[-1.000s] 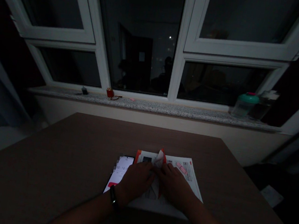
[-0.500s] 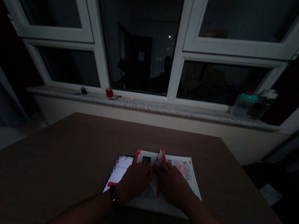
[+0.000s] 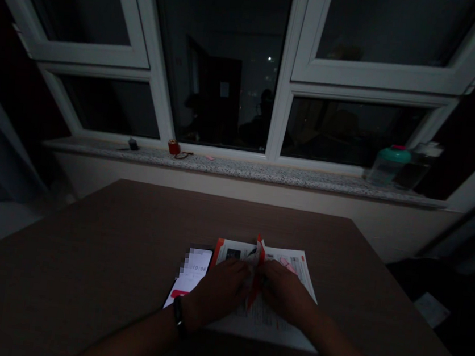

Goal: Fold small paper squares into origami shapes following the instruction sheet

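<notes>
Both hands meet over a printed sheet or booklet [image 3: 264,324] lying on the brown table. Between them stands a folded piece of paper [image 3: 256,286], white with red along its edge. My left hand [image 3: 225,288], with a black band on its wrist, closes its fingers on the folded paper's left side. From the right, my right hand [image 3: 287,292] pinches the same paper. The fingertips are dark and partly hidden by the paper. A lit phone [image 3: 191,275] showing a timer lies left of the booklet, partly behind my left hand.
The brown table [image 3: 151,214] reaches to a wall under a granite windowsill [image 3: 238,168]. On the sill are a red jar [image 3: 173,147], a small dark bottle [image 3: 132,144] and a teal-lidded container [image 3: 391,164]. A pale sheet [image 3: 432,310] lies off the table's right side.
The folded paper has turned and shifted slightly right, showing more of its red side. My right hand has moved a little right, and both hands still hold the paper.
</notes>
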The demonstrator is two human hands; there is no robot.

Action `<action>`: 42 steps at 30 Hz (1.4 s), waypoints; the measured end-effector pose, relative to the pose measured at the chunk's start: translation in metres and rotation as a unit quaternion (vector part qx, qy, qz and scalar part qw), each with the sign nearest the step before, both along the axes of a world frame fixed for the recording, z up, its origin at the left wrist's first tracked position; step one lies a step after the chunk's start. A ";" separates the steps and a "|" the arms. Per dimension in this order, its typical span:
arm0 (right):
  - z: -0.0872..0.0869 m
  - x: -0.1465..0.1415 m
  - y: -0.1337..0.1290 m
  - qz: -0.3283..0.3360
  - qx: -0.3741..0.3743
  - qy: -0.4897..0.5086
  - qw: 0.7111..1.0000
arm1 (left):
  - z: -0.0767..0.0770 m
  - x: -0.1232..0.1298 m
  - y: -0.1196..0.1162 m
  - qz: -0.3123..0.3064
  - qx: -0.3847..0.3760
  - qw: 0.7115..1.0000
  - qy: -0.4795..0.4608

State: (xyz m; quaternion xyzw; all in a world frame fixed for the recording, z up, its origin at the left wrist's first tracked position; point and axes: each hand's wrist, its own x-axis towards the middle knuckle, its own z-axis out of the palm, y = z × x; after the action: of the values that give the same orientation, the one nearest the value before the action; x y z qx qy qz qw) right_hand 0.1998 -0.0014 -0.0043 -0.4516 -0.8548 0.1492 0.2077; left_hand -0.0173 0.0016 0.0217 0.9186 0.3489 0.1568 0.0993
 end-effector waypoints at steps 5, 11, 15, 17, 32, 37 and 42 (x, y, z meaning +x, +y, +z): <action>0.001 0.000 0.000 0.000 0.013 0.008 1.000 | 0.001 -0.002 -0.001 -0.059 -0.022 0.998 -0.009; 0.004 0.004 0.003 0.012 0.014 0.012 1.000 | 0.001 -0.005 -0.003 -0.055 -0.048 0.997 -0.038; 0.004 0.004 0.004 0.021 0.025 0.001 0.999 | -0.001 -0.007 -0.003 -0.068 -0.048 0.996 -0.030; 0.005 0.003 0.004 0.023 0.028 -0.001 0.999 | -0.002 -0.007 -0.003 -0.076 -0.050 0.996 -0.025; 0.006 0.000 0.003 0.015 0.031 -0.013 0.999 | 0.008 -0.005 -0.005 -0.084 -0.042 0.996 0.009; 0.007 0.000 0.002 0.021 0.037 -0.024 0.999 | 0.010 -0.008 -0.004 -0.097 -0.030 0.995 0.015; 0.008 0.001 0.002 0.021 0.035 -0.036 0.999 | 0.010 -0.009 -0.003 -0.101 -0.028 0.994 0.028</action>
State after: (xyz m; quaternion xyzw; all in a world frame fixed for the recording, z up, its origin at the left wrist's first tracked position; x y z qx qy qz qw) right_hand 0.2008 0.0002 0.0041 -0.4311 -0.8757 0.1070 0.1895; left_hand -0.0265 -0.0015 0.0319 0.9500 0.2609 0.1105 0.1309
